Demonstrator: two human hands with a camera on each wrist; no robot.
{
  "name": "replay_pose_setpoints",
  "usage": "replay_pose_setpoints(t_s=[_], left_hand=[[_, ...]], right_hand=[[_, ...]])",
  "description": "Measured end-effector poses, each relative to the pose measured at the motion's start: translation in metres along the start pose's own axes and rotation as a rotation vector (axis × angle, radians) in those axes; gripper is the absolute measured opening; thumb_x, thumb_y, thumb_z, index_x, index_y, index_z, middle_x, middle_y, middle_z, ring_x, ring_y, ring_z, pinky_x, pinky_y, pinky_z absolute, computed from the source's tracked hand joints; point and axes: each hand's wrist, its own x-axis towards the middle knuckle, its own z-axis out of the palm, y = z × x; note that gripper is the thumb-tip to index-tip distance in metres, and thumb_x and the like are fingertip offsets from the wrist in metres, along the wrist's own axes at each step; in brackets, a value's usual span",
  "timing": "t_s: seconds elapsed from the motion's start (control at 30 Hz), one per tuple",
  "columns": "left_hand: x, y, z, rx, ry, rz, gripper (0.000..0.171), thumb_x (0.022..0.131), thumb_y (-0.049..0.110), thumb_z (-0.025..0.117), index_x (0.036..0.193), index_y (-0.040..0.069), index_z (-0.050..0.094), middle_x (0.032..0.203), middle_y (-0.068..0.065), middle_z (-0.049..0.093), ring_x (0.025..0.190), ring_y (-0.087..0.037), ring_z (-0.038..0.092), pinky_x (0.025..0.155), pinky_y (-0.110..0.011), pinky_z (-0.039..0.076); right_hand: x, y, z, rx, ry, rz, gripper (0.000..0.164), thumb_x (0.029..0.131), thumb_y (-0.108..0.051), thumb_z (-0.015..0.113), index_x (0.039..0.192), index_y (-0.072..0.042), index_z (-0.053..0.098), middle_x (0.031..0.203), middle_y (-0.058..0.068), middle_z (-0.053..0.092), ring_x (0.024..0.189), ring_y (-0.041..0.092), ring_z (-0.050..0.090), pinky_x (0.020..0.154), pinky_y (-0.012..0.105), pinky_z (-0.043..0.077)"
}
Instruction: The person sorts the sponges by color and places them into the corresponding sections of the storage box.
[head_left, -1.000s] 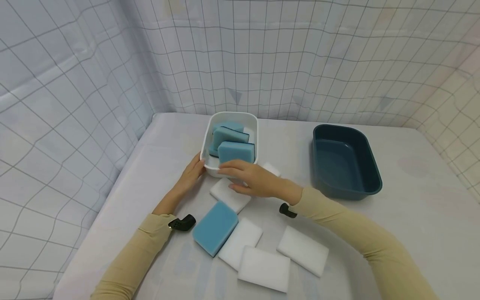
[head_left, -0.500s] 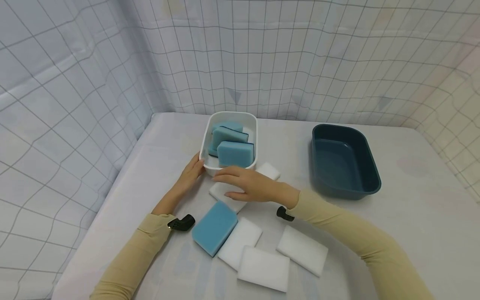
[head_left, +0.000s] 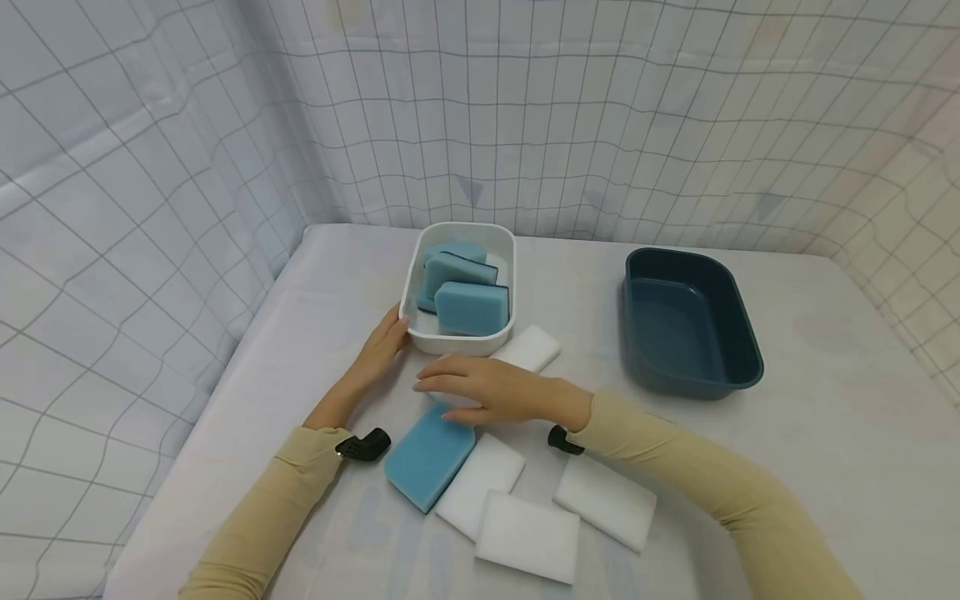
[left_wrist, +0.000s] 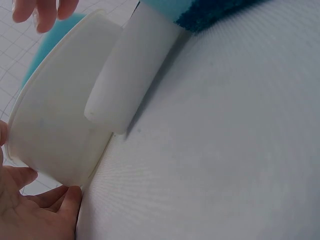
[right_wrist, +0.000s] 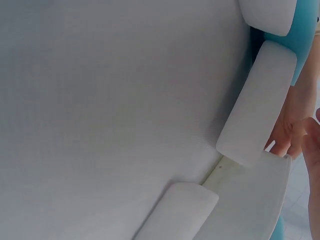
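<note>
A white container (head_left: 461,344) at the back holds several blue sponges (head_left: 471,308) with dark scouring sides. My left hand (head_left: 381,352) grips its near left corner; in the left wrist view, fingers (left_wrist: 70,200) curl against the container's outer wall (left_wrist: 60,105). My right hand (head_left: 487,387) hovers just in front of the container, fingers extended, holding nothing. Below its thumb lies another blue sponge (head_left: 429,458), partly on white sponges. One white sponge is mostly hidden beneath the right hand. Another white sponge (head_left: 531,348) lies by the container's front right corner.
More white sponges lie toward the front: one beside the blue sponge (head_left: 483,483), one nearer me (head_left: 527,537), one to the right (head_left: 606,502). A dark blue container (head_left: 693,379) with nothing in it stands at the right. Grid-patterned cloth (head_left: 525,125) hangs behind the table.
My right hand has drawn back from the white container's front rim toward me, over the loose sponges. The left hand stays at the container's corner.
</note>
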Motion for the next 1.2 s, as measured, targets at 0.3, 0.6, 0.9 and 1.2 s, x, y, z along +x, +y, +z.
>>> replay_pose_setpoints(t_s=[0.3,0.6,0.9,1.2], left_hand=[[-0.001,0.003,0.000,-0.004,0.009,-0.009,0.053,0.104,0.021,0.024,0.150,0.001,0.009,0.157,-0.022,0.010,0.142,-0.041,0.020,0.116,-0.052,0.023],[-0.003,0.002,0.000,0.013,0.007,-0.018,0.054,0.104,0.022,0.023,0.151,0.001,0.007,0.157,-0.023,0.009,0.142,-0.042,0.020,0.116,-0.054,0.023],[-0.003,0.002,0.001,0.009,0.003,-0.022,0.054,0.104,0.023,0.023,0.151,0.002,0.006,0.157,-0.023,0.010,0.142,-0.041,0.020,0.116,-0.053,0.023],[-0.003,0.002,0.001,0.017,0.013,-0.028,0.054,0.104,0.024,0.023,0.151,0.001,0.007,0.157,-0.023,0.010,0.143,-0.041,0.019,0.116,-0.052,0.023]], right_hand=[[0.002,-0.005,0.003,0.012,-0.101,-0.044,0.051,0.091,-0.037,0.059,0.135,-0.011,0.049,0.137,0.006,0.051,0.130,0.015,0.047,0.110,0.024,0.038],[0.002,-0.009,0.008,0.049,-0.217,-0.075,0.062,0.087,-0.043,0.062,0.138,-0.013,0.045,0.142,0.007,0.047,0.134,0.017,0.042,0.113,0.027,0.036],[0.001,-0.009,0.012,0.051,-0.240,-0.100,0.065,0.086,-0.049,0.061,0.139,-0.016,0.044,0.142,0.004,0.046,0.133,0.013,0.042,0.113,0.025,0.033],[0.002,-0.008,0.014,0.052,-0.254,-0.122,0.063,0.086,-0.045,0.063,0.139,-0.015,0.045,0.141,0.004,0.047,0.132,0.014,0.043,0.113,0.025,0.034]])
